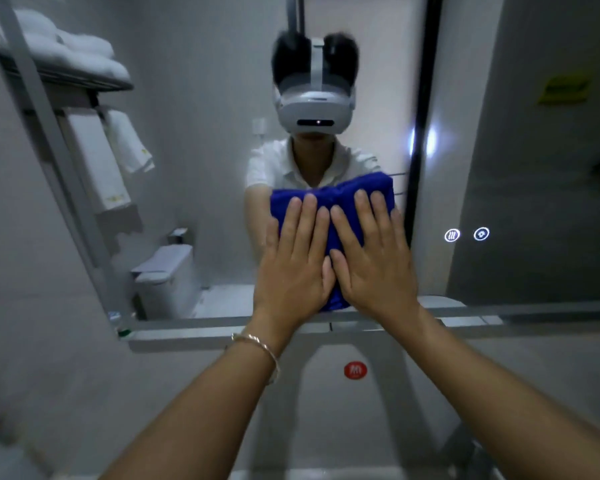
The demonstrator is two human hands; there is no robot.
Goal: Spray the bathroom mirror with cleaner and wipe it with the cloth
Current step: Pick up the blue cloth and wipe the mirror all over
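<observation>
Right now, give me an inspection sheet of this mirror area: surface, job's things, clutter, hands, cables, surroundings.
Surface: mirror, lit touch icons at right; streaks cannot be judged.
Job's things: blue cloth pressed flat on the mirror; spray cleaner not seen.
Clutter: blurred bottle-like item at the left end of the ledge.
Grippers: left hand and right hand, fingers straight, side by side on the cloth.
Cables: nothing seen.
Surroundings: reflected towels and toilet.
</observation>
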